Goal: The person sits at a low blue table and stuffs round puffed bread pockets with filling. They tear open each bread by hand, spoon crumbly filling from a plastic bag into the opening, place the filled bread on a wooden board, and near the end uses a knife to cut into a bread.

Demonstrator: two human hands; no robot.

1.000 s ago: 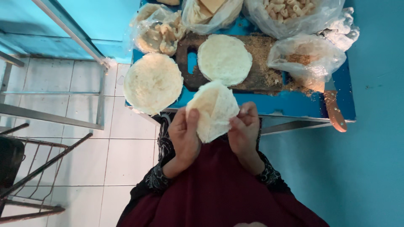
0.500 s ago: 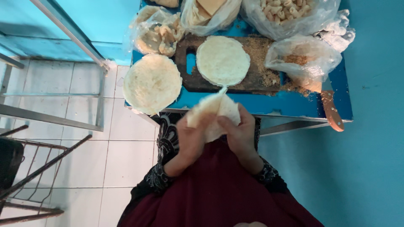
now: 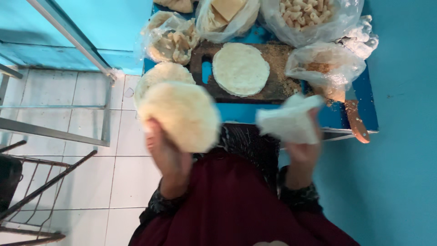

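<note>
My left hand point(image 3: 169, 155) holds up a round pale flatbread point(image 3: 181, 115), blurred by motion. My right hand point(image 3: 304, 152) grips a second thin white sheet point(image 3: 288, 121), crumpled and hanging from my fingers. The two pieces are apart, in front of the blue table point(image 3: 255, 114). On the table lies a dark wooden board point(image 3: 277, 84) with one round flatbread point(image 3: 240, 68) on it. A stack of flatbreads point(image 3: 160, 75) sits left of the board, partly hidden behind the piece in my left hand.
Several clear plastic bags of food point(image 3: 314, 16) crowd the back of the table. A wooden-handled knife point(image 3: 354, 119) lies at the table's right edge. Blue wall on the right, white tiled floor and metal frames point(image 3: 54, 132) on the left.
The folded sheet held by both hands has come apart into two pieces; my left hand moved left with a round one, my right hand moved right with the other.
</note>
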